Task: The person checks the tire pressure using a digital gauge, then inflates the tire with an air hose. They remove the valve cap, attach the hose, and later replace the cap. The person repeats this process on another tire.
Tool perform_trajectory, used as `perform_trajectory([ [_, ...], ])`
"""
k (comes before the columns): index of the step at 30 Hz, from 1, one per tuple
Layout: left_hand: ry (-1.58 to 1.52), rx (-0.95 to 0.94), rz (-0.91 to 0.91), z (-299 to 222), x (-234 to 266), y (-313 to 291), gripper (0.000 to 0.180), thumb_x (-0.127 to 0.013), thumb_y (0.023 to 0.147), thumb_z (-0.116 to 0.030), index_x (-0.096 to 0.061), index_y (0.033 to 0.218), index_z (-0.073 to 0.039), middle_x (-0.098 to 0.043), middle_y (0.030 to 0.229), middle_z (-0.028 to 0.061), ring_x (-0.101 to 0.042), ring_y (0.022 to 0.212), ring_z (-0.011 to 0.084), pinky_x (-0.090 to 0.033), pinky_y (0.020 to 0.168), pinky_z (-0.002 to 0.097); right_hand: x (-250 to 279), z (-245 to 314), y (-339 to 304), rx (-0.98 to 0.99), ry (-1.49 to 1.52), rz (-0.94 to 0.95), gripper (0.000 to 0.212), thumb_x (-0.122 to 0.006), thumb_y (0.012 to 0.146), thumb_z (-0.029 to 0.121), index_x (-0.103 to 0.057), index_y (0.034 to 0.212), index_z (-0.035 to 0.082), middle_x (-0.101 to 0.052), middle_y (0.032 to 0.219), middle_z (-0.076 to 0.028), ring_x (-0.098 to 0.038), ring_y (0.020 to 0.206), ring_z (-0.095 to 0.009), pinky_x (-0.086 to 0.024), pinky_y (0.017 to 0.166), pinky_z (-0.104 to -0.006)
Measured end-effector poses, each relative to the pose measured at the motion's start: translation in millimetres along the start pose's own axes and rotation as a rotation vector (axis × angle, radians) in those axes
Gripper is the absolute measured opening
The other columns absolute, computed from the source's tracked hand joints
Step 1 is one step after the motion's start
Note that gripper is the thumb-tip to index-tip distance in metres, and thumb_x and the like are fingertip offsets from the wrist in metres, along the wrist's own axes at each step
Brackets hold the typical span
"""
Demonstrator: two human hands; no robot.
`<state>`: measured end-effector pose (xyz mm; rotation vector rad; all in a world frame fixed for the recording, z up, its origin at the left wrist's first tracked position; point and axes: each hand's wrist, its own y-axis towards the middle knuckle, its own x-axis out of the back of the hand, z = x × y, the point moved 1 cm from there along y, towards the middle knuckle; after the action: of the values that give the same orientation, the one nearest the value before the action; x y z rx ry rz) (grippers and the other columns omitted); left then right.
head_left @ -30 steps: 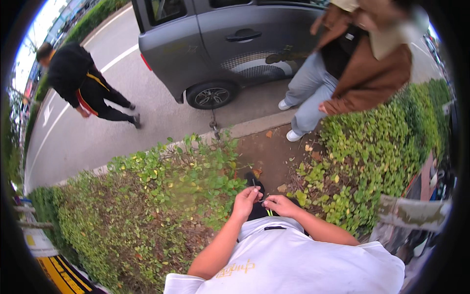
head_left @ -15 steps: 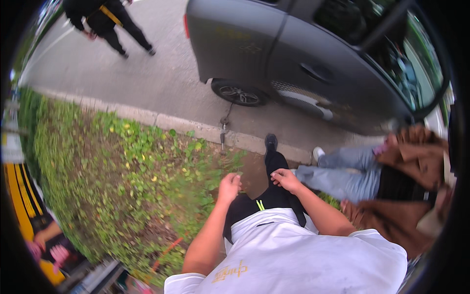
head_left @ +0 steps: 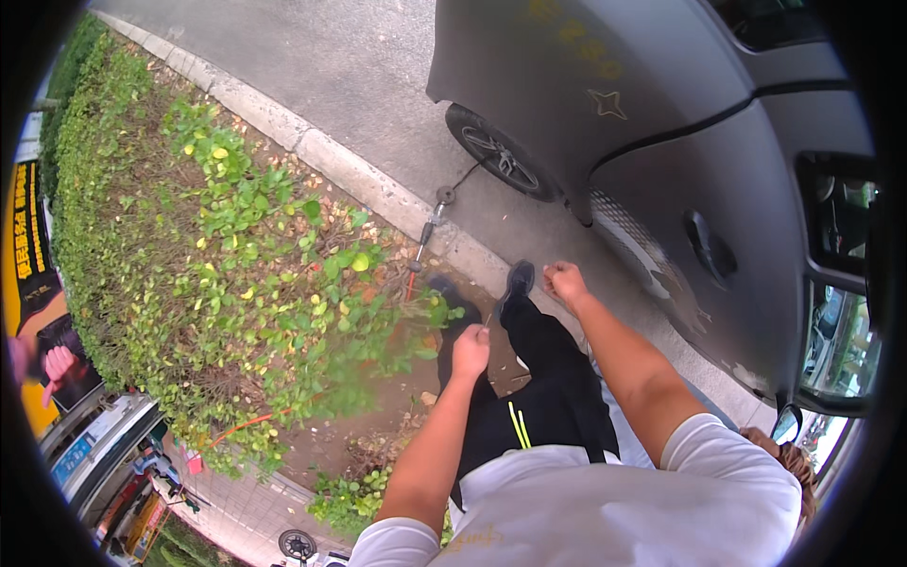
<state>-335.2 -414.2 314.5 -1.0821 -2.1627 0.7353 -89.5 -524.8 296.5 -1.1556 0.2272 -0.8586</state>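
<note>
My left hand (head_left: 470, 352) is closed in front of my black trousers (head_left: 557, 378). Something thin and pale seems to stick out by its thumb, too small to name. Further forward and to the right, my right hand (head_left: 564, 282) is closed too, above the ground beside my shoe; what its fingers hold, if anything, is hidden. Ahead of both hands a tyre inflator gun with a round gauge (head_left: 431, 227) lies across the kerb. A thin dark hose runs from it to the wheel (head_left: 501, 151) of a dark grey car (head_left: 652, 170). Neither hand touches these.
A stone kerb (head_left: 350, 170) runs diagonally past my feet. Leafy shrubs (head_left: 255, 283) spread on the left, with an orange hose (head_left: 248, 425) among them. The car's side stands close on the right. Brown fabric (head_left: 786, 463) shows behind my right shoulder.
My view has turned and come nearer the kerb and car. Both hands are further forward, the right one most. The person on the road is out of view; the brown-coated person is mostly hidden.
</note>
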Motion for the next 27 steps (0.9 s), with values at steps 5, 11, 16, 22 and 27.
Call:
perform_trajectory([
  [5,0.068,-0.200,-0.201,-4.3,-43.3,108.9,0.023,-0.053,0.091,-0.023,-0.061,0.092,-0.001,-0.063,0.085,0.0251,-0.060,0.083,0.0451,-0.048,0.073,0.0478,-47.8,29.1,126.5,0.090,0.118,-0.001,0.023,-0.059,0.091,0.027,-0.061,0.091,0.004,-0.061,0.076,-0.003,-0.059,0.068,-0.013,-0.047,0.056,-0.0278],
  [11,-0.029,-0.312,-0.384,-1.5,-67.5,282.0,0.021,-0.052,0.092,-0.020,-0.057,0.089,0.000,-0.062,0.082,0.0261,-0.059,0.081,0.0456,-0.046,0.071,0.0487,-97.4,52.8,293.8,0.143,0.452,-0.043,0.029,-0.062,0.091,0.035,-0.063,0.098,0.007,-0.062,0.081,-0.003,-0.061,0.070,-0.015,-0.049,0.057,-0.0303],
  [16,0.083,-0.514,-0.433,-24.8,-77.9,417.6,0.022,-0.052,0.091,-0.020,-0.060,0.089,0.001,-0.063,0.084,0.0274,-0.060,0.084,0.0455,-0.047,0.074,0.0492,-114.4,67.9,394.5,0.191,0.722,-0.112,0.046,-0.060,0.091,0.044,-0.054,0.118,0.007,-0.063,0.103,-0.009,-0.062,0.084,-0.020,-0.050,0.070,-0.0350],
  [22,0.134,-0.631,-0.444,-38.0,-79.6,510.9,0.027,-0.053,0.090,-0.022,-0.065,0.095,0.002,-0.065,0.089,0.0274,-0.062,0.089,0.0444,-0.049,0.078,0.0468,-140.8,71.7,446.4,0.516,1.069,-0.110,0.058,-0.054,0.091,0.053,-0.050,0.119,0.002,-0.061,0.105,-0.014,-0.061,0.086,-0.022,-0.050,0.072,-0.0358],
  [27,0.164,-0.487,-0.382,-7.1,-99.6,527.3,0.027,-0.052,0.089,-0.020,-0.065,0.097,0.002,-0.065,0.088,0.0278,-0.062,0.089,0.0451,-0.048,0.080,0.0473,-139.8,71.4,453.7,0.626,0.995,-0.082,0.063,-0.053,0.092,0.053,-0.051,0.117,-0.005,-0.063,0.109,-0.016,-0.063,0.086,-0.021,-0.051,0.071,-0.0320],
])
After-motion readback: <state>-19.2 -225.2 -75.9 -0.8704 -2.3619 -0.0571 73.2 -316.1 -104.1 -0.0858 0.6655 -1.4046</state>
